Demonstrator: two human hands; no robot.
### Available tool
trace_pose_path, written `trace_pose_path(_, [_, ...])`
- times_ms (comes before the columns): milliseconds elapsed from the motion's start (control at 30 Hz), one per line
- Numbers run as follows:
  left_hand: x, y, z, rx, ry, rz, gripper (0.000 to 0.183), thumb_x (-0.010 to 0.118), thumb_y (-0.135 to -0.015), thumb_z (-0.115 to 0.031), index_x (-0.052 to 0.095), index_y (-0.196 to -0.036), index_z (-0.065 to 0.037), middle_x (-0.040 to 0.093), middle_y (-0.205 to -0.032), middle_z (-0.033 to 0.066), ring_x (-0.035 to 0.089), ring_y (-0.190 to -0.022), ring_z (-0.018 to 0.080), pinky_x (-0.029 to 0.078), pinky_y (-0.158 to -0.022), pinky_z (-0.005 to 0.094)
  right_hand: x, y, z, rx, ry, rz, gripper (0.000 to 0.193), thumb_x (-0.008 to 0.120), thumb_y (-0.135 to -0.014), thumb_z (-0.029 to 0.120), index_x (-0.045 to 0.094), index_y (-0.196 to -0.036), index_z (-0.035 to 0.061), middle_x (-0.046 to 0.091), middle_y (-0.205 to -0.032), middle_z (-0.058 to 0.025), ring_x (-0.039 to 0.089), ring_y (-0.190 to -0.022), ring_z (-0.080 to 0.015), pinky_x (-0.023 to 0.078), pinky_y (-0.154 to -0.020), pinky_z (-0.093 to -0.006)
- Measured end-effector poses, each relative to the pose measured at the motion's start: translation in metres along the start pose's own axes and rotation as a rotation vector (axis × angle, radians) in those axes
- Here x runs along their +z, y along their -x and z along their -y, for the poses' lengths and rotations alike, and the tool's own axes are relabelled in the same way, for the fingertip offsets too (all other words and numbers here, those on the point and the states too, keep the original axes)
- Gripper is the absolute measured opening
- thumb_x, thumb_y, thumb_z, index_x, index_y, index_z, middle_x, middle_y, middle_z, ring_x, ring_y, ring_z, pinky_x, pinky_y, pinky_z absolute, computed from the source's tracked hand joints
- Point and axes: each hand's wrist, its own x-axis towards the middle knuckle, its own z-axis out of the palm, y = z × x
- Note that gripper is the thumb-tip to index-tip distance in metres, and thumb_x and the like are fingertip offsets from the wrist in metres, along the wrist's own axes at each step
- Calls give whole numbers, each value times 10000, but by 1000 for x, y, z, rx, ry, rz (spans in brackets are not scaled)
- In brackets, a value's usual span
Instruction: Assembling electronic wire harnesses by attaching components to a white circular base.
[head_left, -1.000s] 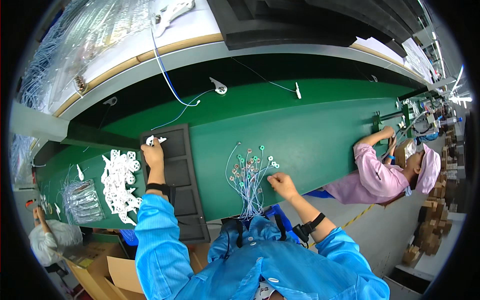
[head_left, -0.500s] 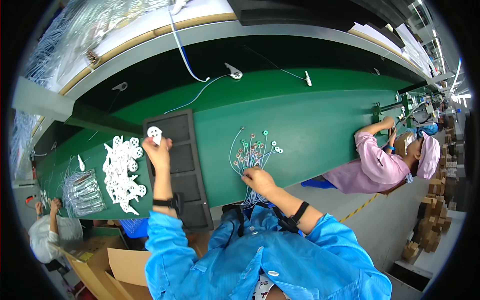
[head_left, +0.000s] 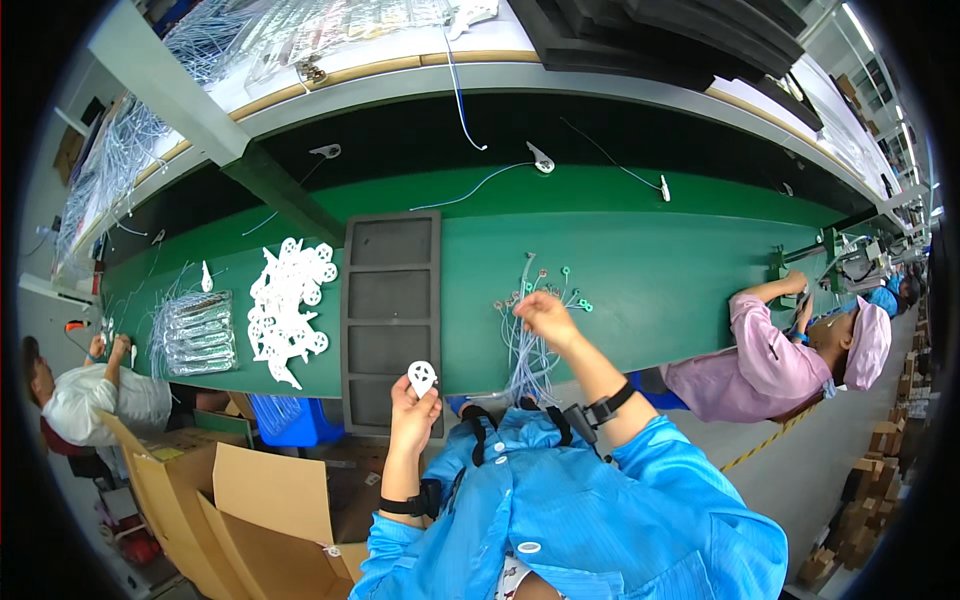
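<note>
My left hand (head_left: 412, 408) is closed on a white plastic housing (head_left: 422, 376), a teardrop-shaped piece with round openings, held up near the front end of the dark tray. Over a bundle of thin pale-blue wires (head_left: 530, 362), my right hand (head_left: 548, 320) is closed in a pinch. One wire with a small end piece rises beside its fingertips and appears gripped, though the fingers partly hide it. Small green and brownish round ends (head_left: 567, 271) of the bundle fan out on the green table beyond that hand.
A dark compartmented tray (head_left: 391, 268) lies left of the wires. Farther left are a pile of white housings (head_left: 288, 310) and clear-wrapped wire bundles (head_left: 200, 335). A shelf (head_left: 400, 72) spans the back. Co-workers sit at both sides; an open carton (head_left: 270, 490) stands below.
My left hand has come from above the tray toward me, still holding the white housing. My right hand remains at the wires, now nearer their round ends. The view has shifted.
</note>
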Motion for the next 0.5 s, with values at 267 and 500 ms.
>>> trace_pose_path(267, [34, 7, 4, -132, -130, 299, 344, 541, -850, 12, 387, -1147, -72, 524, -866, 38, 511, -654, 112, 404, -544, 227, -38, 53, 41, -171, -483, 132, 86, 506, -933, 134, 453, -940, 66, 580, -816, -65, 513, -652, -114, 434, -591, -237])
trace_pose_path(500, [64, -3, 12, -130, -202, 370, 303, 553, -805, 11, 371, -1044, -27, 517, -778, 60, 496, -556, 101, 380, -455, 228, -32, 24, -6, -71, -162, -13, 75, 474, -944, 123, 443, -930, 56, 609, -842, -102, 590, -684, -147, 456, -563, -261])
